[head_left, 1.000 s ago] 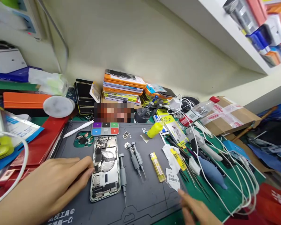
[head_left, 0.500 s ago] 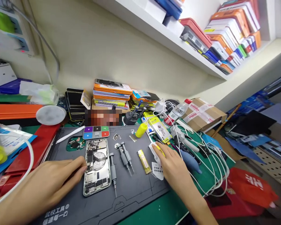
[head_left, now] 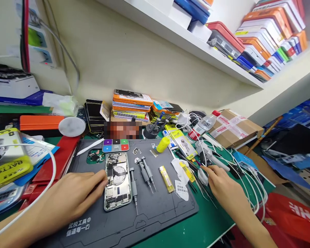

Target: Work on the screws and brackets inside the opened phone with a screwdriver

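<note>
Resting at the left edge of an opened phone (head_left: 118,190), lower centre of the frame, a person's left hand (head_left: 74,191) has its fingers (head_left: 100,177) bent and held together; whether they press or merely touch the rim, I cannot tell. The phone lies flat on a dark grey mat (head_left: 167,212), its inside facing up. The right hand (head_left: 223,182), right of centre, is over slim tools (head_left: 206,194) and white cables (head_left: 259,193) on the green counter (head_left: 196,224); its fingers (head_left: 212,171) are bent inward, but whether they grip anything cannot be made out. The step in hand seems to be steadying the phone while the other hand is among the tools. Doing that well would call for light contact on the rim, off the bare parts, and for keeping tool tips free of the looping cables. The phone is a rounded rectangle with a pale, smooth frame, dull metal plates, black blocks and a shiny, crinkled disc. Right of it on the mat lie three grey screwdrivers (head_left: 145,169) with slender shafts and a glossy yellow lighter (head_left: 166,179), then soft, crumpled white tissue (head_left: 176,166) at the mat's edge. Behind stands a squat, bright yellow bottle (head_left: 162,145), apparently plastic.
</note>
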Available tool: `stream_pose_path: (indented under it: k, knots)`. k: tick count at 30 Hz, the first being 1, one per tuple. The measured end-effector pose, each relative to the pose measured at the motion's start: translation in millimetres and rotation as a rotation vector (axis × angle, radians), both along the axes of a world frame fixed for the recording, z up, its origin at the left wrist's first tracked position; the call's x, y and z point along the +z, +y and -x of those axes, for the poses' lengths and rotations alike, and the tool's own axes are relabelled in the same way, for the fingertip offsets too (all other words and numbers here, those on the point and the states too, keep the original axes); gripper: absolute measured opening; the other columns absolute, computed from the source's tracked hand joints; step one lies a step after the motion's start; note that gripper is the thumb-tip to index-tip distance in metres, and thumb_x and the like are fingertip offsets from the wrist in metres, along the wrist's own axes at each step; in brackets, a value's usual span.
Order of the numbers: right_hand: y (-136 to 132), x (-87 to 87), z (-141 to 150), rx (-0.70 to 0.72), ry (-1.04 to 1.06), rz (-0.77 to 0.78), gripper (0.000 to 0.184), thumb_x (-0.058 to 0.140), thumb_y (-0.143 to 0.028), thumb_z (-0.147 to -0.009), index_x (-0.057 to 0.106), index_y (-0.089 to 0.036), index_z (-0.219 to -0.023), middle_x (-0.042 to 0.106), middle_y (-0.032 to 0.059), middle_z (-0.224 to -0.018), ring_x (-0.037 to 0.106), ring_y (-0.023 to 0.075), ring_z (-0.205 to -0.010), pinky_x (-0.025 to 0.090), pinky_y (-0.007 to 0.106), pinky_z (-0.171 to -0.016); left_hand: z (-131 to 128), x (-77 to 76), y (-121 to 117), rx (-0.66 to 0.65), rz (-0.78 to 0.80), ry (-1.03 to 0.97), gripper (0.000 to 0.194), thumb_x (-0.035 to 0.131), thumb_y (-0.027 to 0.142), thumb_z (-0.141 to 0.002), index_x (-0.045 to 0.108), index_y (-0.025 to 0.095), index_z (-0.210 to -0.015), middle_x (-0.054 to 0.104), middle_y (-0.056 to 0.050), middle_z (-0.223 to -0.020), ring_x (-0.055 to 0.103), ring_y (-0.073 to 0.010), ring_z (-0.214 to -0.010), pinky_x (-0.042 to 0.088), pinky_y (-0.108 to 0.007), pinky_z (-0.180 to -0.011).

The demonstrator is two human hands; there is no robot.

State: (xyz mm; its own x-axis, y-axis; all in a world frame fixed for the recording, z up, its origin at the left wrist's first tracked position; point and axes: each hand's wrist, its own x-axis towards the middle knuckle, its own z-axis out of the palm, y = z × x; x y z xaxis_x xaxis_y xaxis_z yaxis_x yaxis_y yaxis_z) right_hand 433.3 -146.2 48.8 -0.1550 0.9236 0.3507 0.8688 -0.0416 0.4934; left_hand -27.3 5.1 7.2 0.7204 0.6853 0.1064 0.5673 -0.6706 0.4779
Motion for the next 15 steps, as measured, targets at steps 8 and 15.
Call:
stream_pose_path:
  k: [8,15]
  knots:
    - [44,-19.3,58,0.258,-0.079,0.142,0.065,0.044,0.006,-0.088,0.059,-0.02,-0.145,0.076,0.0101,-0.133,0.074,0.0268,-0.11,0.062,0.041,-0.09,-1,-0.2,2,-0.091,-0.007,0.137,0.035,0.028,0.031,-0.115,0.054,0.024,-0.093,0.069,0.0,-0.079,0.072,-0.0218,-0.071,0.048,-0.033,-0.066]
    - [66,-20.0,62,0.376,-0.074,0.142,0.041,0.045,0.006,-0.087,0.068,-0.02,-0.11,0.076,0.0087,-0.093,0.072,0.0273,-0.084,0.054,0.038,-0.072,-1,3.0,4,-0.098,-0.084,0.141,0.027,0.033,0.025,-0.113,0.051,0.024,-0.093,0.069,0.0,-0.079,0.07,-0.0225,-0.07,0.043,-0.033,-0.063]
